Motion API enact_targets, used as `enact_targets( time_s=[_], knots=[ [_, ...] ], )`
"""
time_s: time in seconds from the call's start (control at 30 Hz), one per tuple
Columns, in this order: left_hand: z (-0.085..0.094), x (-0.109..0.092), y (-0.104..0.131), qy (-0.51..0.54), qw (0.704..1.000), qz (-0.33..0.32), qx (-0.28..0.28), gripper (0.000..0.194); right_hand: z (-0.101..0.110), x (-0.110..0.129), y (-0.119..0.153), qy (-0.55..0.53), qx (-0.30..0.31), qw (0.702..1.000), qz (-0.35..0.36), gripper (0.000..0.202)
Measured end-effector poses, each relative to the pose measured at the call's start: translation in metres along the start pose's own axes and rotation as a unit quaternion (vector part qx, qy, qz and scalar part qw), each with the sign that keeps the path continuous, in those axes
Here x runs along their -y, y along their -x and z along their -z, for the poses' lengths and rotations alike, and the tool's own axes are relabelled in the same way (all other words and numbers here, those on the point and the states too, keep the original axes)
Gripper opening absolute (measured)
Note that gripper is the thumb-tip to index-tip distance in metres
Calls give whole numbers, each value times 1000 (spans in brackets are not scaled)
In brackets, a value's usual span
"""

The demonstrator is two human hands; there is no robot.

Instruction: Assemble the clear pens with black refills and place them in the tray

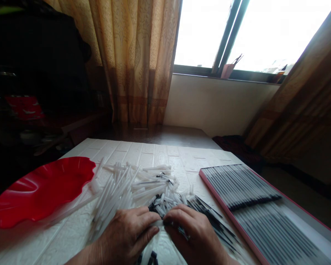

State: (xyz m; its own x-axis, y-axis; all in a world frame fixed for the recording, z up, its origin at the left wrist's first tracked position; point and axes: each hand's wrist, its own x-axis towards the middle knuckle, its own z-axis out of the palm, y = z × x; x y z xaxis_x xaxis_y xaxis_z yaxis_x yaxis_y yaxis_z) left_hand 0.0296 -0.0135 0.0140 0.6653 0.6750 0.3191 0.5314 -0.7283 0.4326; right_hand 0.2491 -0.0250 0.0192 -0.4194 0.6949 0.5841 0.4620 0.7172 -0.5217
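Over a brick-embossed white tabletop (179, 151), we pinch a smooth, straight, translucent tube (156, 223) between thumb and forefinger of our left hand (129, 225), its dark end grasped by the right hand (194, 226).

Glaring window (201, 33), murky left side, boxed rods (241, 184) perhaps motion-blurred.

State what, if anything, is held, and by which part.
The left hand pinches a whitish tube near its right end; the right hand is at that end, its hold too blurred to tell.
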Motion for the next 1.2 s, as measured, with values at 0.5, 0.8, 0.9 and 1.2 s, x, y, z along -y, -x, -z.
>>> enact_targets(
  time_s=[0.5, 0.8, 0.9, 1.2],
  knots=[
    [0, -4, 1, -39, 998, -32, -33, 25, -1, 0, 2, 115, 4, 993, 33, 39],
    [-1, -6, 2, -63, 996, -60, -32, 35, -6, 2, -1, 210, -22, 975, 66, 62],
    [-2, -6, 1, -76, 994, -68, -35, 38, -9, 2, -1, 215, -23, 974, 69, 65],
    [0, -7, 0, -67, 995, -62, -39, 42, -6, -2, 4, 90, 30, 995, -20, 51]
  ],
)
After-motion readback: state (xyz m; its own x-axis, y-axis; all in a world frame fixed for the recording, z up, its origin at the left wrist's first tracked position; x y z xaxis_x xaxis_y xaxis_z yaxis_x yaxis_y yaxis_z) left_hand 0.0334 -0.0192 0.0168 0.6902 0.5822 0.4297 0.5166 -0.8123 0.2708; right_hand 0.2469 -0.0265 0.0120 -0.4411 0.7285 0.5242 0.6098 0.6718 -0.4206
